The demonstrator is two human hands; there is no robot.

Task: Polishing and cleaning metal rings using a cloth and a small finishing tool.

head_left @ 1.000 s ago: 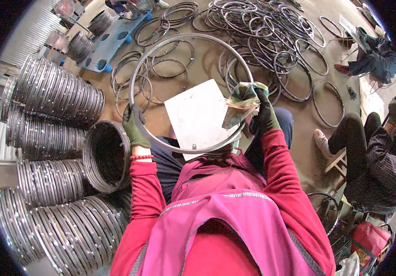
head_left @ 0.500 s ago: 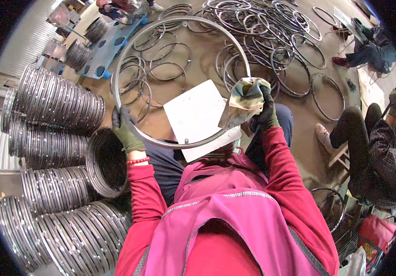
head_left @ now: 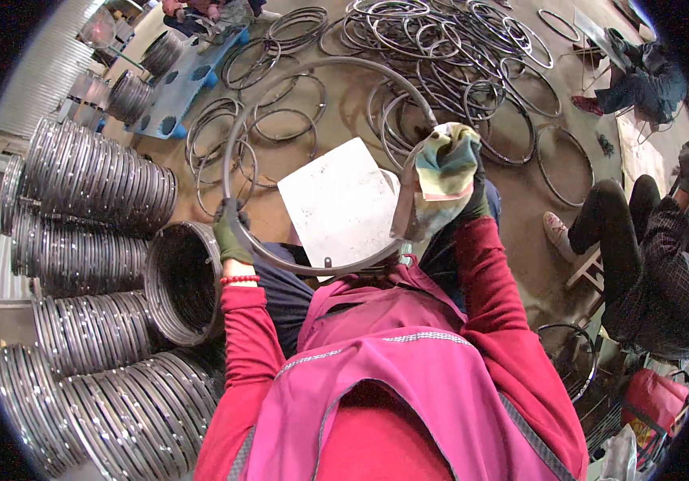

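A large metal wheel rim (head_left: pixel 280 104) is steadied over the lap by the gloved left hand (head_left: pixel 232 234), closed around its edge; a multicoloured rag (head_left: pixel 441 180) is clutched in the right hand (head_left: pixel 466 200), pressed against the rim for wiping.

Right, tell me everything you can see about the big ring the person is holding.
The ring is a large, thin hoop of dull grey metal, like a wheel rim, held roughly upright over the lap. The gloved left hand grips its lower left edge; the right hand presses a multicoloured cloth against its right side. A small tab sticks out at the bottom. A white sheet shows through it.
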